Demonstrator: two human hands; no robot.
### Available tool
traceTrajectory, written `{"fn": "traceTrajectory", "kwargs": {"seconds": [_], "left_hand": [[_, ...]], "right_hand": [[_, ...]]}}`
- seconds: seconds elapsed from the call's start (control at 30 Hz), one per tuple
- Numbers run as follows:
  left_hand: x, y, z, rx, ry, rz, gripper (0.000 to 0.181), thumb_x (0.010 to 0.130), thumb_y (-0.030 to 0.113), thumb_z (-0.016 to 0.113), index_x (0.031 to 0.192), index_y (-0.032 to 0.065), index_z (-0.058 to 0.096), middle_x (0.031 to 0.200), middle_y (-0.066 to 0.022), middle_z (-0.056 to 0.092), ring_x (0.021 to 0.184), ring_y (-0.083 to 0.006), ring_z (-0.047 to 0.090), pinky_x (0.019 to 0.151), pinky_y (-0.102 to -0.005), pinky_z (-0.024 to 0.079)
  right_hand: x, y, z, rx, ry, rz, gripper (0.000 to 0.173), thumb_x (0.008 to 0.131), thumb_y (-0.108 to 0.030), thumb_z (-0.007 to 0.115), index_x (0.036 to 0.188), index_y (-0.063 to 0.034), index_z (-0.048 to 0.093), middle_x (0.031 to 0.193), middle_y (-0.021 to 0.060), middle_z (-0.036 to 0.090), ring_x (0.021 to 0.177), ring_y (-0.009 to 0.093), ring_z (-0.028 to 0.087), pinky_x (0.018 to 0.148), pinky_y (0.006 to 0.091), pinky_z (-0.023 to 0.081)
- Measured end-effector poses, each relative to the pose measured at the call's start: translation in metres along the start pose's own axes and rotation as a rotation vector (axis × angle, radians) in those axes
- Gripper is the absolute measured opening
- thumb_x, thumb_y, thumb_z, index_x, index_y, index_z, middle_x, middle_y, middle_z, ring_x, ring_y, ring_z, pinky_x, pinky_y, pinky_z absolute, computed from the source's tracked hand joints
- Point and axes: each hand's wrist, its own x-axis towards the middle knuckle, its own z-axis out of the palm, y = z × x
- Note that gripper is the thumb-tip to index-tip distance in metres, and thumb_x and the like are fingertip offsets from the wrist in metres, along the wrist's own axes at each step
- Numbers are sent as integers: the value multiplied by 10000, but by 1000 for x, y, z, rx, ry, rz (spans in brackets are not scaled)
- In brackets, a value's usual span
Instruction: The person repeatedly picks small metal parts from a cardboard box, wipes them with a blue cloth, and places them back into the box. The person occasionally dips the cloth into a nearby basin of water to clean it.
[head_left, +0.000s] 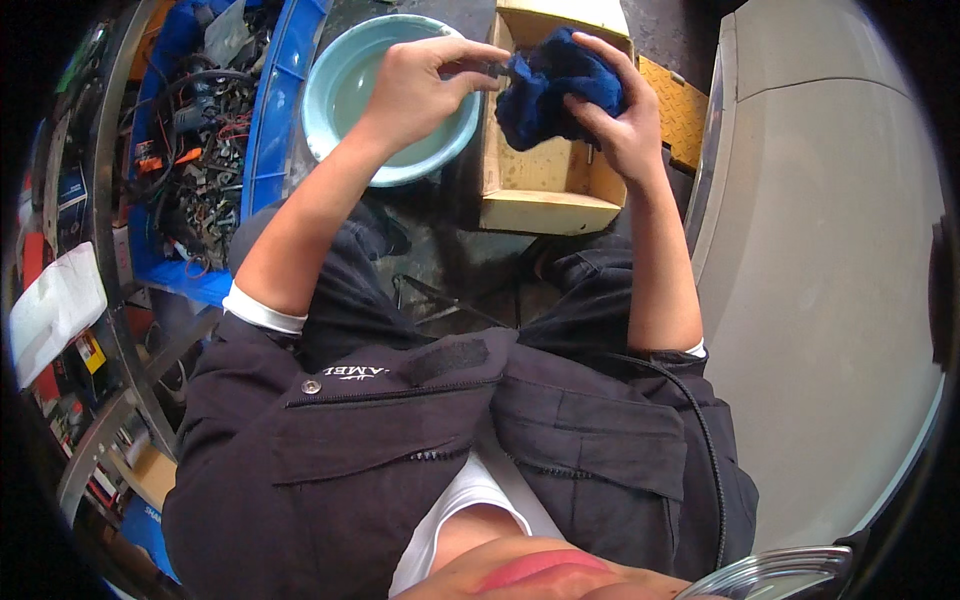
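My right hand (626, 112) grips a crumpled dark blue cloth (559, 94) above an open cardboard box (551, 214). Close to the cloth's left side, my left hand (427, 86) pinches a small dark part (498, 70) between thumb and fingers. That part is too small and too much covered to name. Below my left hand stands a light blue plastic basin (319, 127) holding cloudy liquid. Stains mark the bottom of the box, and a small metal pin (590, 154) shows near its right wall, under my right hand.
At left, a blue plastic crate (270, 97) holds screws, cables and small metal parts beside a metal rack (112, 225). A large pale panel (817, 247) curves along the right side. Behind the box lies a yellow tread-patterned plate (675, 112). A black cord (701, 427) hangs over my jacket.
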Motion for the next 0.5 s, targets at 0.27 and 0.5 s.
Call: {"fn": "traceTrajectory", "kwargs": {"seconds": [0.27,0.5], "left_hand": [[-11,4,19,-129,10,-72,281,859,-51,714,1123,37,754,1032,-91,767,939,-146,736,826,-271,582],[-9,-2,17,235,51,311,280,821,-28,726,1085,58,759,952,-126,749,858,-245,737,764,-334,583]], "right_hand": [[-7,2,40,35,-50,-44,582,770,-109,808,1320,-111,620,1140,102,698,910,181,704,810,318,581],[-4,3,33,-427,-68,-190,405,787,-192,808,1166,-108,692,988,146,730,926,322,730,830,410,584]]}}
